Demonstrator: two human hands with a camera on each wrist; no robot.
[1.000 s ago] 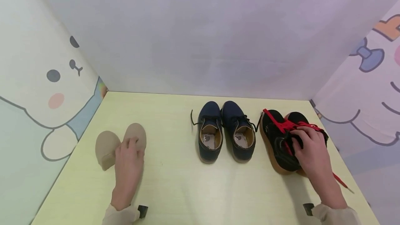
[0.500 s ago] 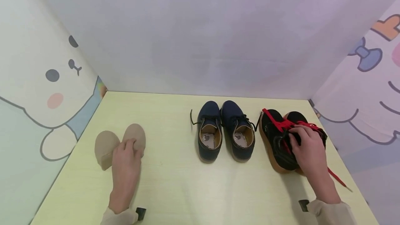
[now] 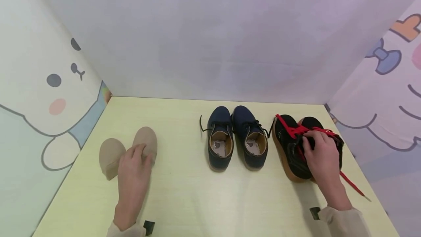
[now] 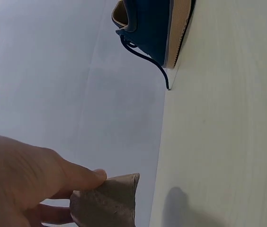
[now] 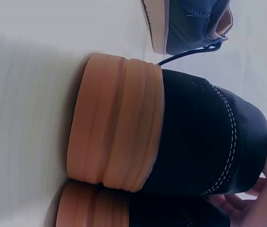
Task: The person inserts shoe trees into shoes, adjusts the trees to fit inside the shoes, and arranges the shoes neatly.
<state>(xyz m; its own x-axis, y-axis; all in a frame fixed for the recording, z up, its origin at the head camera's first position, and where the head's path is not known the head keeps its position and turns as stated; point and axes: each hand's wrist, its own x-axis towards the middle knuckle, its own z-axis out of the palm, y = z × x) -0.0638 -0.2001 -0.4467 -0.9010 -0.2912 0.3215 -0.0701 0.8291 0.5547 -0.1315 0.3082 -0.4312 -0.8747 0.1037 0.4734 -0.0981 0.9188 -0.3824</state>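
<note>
On the pale yellow worktop (image 3: 184,200) the left hand (image 3: 133,169) lies over the heel end of the right-hand one of two beige slippers (image 3: 144,142), which sit side by side at the left, toes pointing away from the person. Its fingers (image 4: 72,174) are curled onto the slipper's fabric, the thumb pressing the top of the folded edge while the others show beneath it in the left wrist view (a pinch, as far as that view tells). The other beige slipper (image 3: 110,156) lies just beside the hand, touching its partner.

At the right, the right hand (image 3: 320,156) covers the pair of black shoes with red laces (image 3: 291,149), which stand close together on tan soles near the worktop's right edge. Its fingers are bent down into the shoe openings and clamp the collars together; the fingertips (image 5: 240,203) show inside the black upper in the right wrist view. One red lace end (image 3: 355,187) trails across the worktop past the wrist.

Between the two hands, well apart from the slippers and just beside the black pair, stands a pair of navy shoes (image 3: 236,138) with dark laces.
</note>
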